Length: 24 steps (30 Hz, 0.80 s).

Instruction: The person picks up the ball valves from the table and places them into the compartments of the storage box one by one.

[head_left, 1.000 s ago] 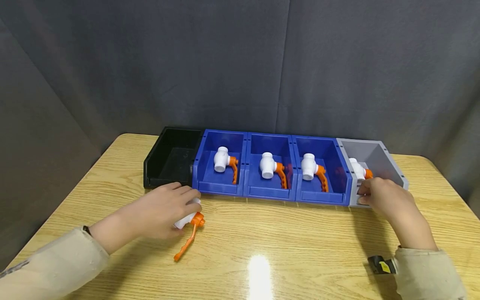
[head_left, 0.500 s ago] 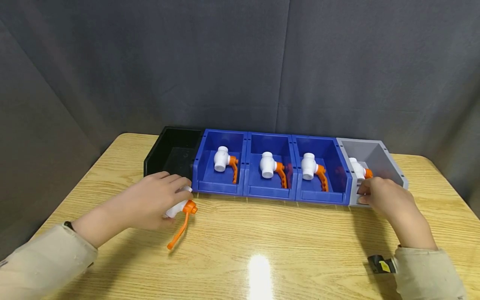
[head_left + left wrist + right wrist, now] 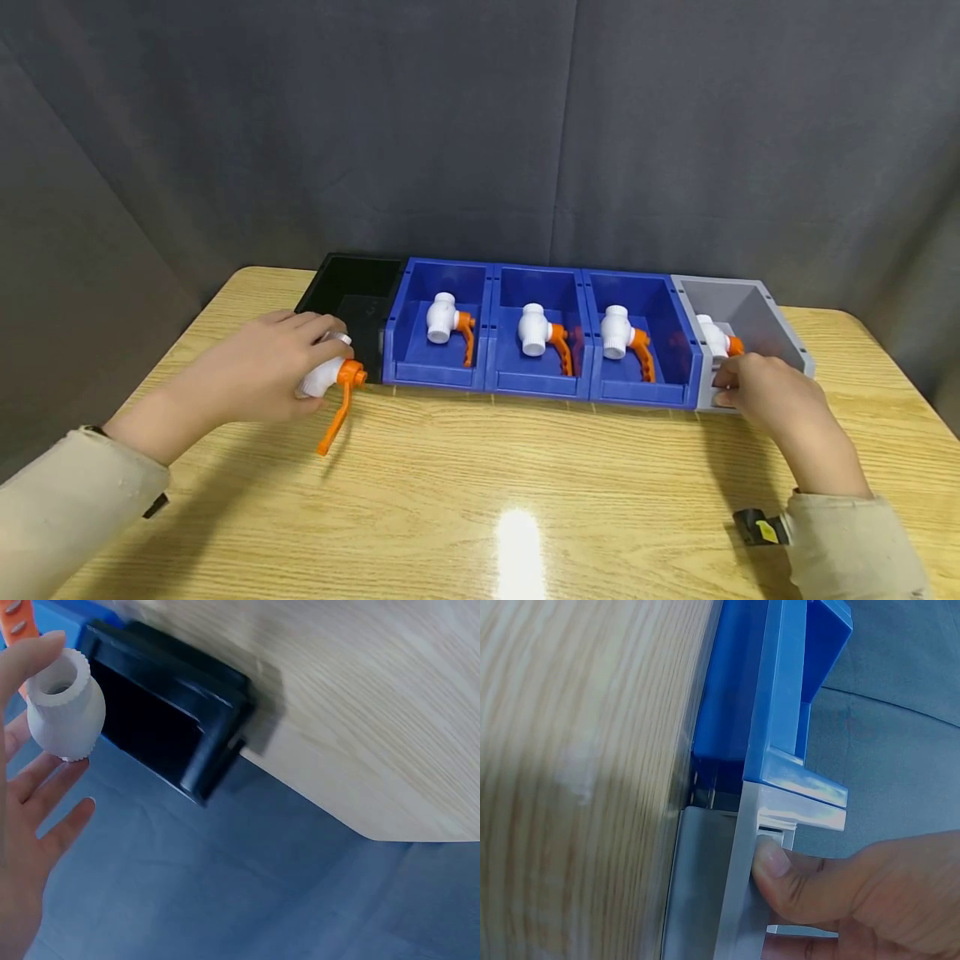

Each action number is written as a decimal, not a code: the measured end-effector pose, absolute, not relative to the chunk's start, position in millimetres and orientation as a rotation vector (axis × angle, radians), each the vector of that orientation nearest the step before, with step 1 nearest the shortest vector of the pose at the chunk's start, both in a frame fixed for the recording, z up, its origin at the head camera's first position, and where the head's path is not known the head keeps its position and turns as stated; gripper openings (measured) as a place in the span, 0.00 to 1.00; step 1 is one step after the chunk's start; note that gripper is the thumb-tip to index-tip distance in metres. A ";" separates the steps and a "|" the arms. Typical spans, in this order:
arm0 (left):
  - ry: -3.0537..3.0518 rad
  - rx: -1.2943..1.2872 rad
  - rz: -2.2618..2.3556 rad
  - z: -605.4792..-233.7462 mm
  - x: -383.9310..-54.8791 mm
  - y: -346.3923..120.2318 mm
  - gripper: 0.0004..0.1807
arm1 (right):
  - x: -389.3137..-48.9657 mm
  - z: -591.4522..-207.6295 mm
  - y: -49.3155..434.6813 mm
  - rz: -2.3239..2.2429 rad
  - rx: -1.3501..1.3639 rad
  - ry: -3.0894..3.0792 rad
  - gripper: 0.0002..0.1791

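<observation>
My left hand [image 3: 258, 367] pinches the white body of a ball valve [image 3: 321, 377] between thumb and fingers, its orange lever hanging downward. In the head view they overlap the front of the black bin [image 3: 360, 283], left end of the row. The left wrist view shows the valve's round open end [image 3: 58, 686] under my thumb. At the row's other end my right hand [image 3: 780, 408] grips the front lip of the grey bin [image 3: 705, 892], thumb on the outer face and fingers behind. A second white-and-orange valve [image 3: 714, 335] lies in that bin, partly hidden by the hand.
Three blue bins stand side by side between the black and grey ones. Each has one valve: the left valve [image 3: 441, 318], the middle valve [image 3: 533, 330] and the right valve [image 3: 616, 333]. The wooden table [image 3: 450, 483] extends in front; a dark curtain [image 3: 480, 133] hangs behind.
My left hand has moved the valve left and toward the back, up to the black bin's front. The right hand has stayed at the grey bin.
</observation>
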<state>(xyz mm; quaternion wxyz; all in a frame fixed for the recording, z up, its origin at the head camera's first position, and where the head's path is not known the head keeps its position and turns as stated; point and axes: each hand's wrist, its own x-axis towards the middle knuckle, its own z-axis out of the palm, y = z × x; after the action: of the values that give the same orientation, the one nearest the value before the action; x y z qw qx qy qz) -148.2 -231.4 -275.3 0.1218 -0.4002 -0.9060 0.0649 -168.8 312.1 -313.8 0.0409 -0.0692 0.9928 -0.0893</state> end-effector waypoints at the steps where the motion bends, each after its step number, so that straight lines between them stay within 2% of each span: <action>1: -2.659 -1.153 0.180 -274.2 -149.9 -233.9 0.26 | -168.5 -313.8 312.2 -0.272 -0.212 3.041 0.08; 12: -2.726 -0.983 0.141 -268.8 -168.5 -247.5 0.27 | -167.8 -313.7 311.0 -0.271 -0.220 3.051 0.07; 24: -2.596 -0.950 0.204 -271.8 -193.4 -254.5 0.28 | -166.7 -312.9 310.6 -0.270 -0.225 3.057 0.07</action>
<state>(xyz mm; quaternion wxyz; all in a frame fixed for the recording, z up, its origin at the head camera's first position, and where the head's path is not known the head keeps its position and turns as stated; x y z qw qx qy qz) -193.4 -254.5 -271.8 0.1836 -0.3368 -0.9207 0.0722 -166.7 310.6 -312.9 0.0323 -0.0731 0.9929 -0.0877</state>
